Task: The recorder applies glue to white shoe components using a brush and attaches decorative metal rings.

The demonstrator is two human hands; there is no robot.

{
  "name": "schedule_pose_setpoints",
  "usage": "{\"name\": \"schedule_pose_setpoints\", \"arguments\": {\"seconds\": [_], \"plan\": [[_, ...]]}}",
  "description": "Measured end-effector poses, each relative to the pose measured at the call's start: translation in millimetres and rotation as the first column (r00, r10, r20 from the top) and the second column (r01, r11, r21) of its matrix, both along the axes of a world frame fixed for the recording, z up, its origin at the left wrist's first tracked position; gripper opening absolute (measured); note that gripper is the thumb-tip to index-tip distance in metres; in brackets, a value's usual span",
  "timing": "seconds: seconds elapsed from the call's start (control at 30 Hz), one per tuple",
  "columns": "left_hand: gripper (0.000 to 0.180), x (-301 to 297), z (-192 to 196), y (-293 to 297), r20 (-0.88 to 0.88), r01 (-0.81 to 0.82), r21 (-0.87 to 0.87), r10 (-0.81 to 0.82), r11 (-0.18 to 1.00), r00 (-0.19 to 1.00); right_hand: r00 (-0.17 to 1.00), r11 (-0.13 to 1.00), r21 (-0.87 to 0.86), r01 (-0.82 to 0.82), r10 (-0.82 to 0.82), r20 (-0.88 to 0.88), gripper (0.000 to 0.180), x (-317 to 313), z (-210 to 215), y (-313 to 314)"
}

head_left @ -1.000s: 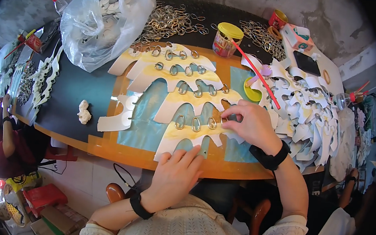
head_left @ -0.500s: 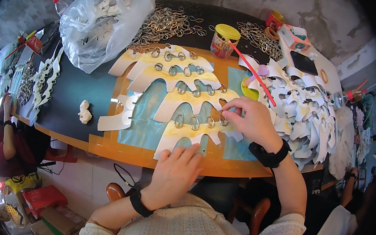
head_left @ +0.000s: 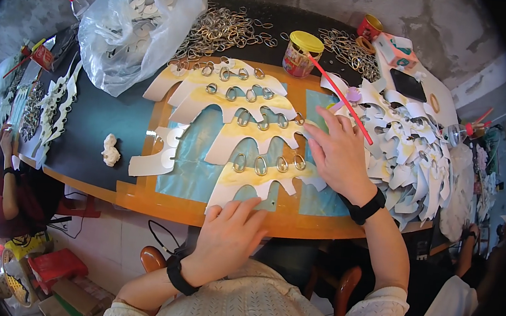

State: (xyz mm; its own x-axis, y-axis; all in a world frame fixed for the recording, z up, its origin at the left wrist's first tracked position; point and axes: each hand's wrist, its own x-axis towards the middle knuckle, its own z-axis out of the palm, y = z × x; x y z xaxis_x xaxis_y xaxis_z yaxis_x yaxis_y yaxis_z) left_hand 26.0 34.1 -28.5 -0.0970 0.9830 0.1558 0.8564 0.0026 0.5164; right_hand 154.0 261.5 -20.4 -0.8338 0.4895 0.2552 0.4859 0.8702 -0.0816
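Head view: left hand [head_left: 228, 235] lies flat, fingers spread a little, pressing down the near edge of the nearest cut-out card shape [head_left: 249, 181], apparently to keep it from sliding on the orange board [head_left: 157, 200]. Right hand [head_left: 337, 154] rests at that card's right end, fingers together and extended past the outermost of its metal rings [head_left: 299, 162]; whether it pinches anything, cannot tell. Card carries a row of oval rings on its upper band. Further cards with rings [head_left: 235, 92] overlap behind it like shingles, each row left exposed. Loose ring heap [head_left: 229, 28] and yellow-lidded jar [head_left: 302, 53] sit at the far edge within reach; blank white cut-outs [head_left: 411, 155] stacked to the right; clear bag [head_left: 135, 25] far left.
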Motion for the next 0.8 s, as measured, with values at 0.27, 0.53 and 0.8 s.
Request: {"name": "schedule_pose_setpoints", "arguments": {"seconds": [0.27, 0.53, 0.8], "plan": [[0.035, -1, 1, 0, 0.007, 0.009, -0.019, -0.009, 1.000, 1.000, 0.996, 0.991, -0.136, 0.016, -0.029, -0.090, 0.022, 5, -13, 6], [0.036, -1, 0, 0, 0.009, 0.000, -0.026, 0.000, 1.000, 1.000, 0.996, 0.989, -0.137, 0.060, -0.068, -0.053, 0.022, 10, -19, 13], [0.038, -18, 10, -4, 0.017, -0.023, -0.025, 0.024, 0.999, 1.000, 0.986, 0.946, -0.300, 0.121, -0.149, -0.075, 0.022, 9, -12, 16]]}}
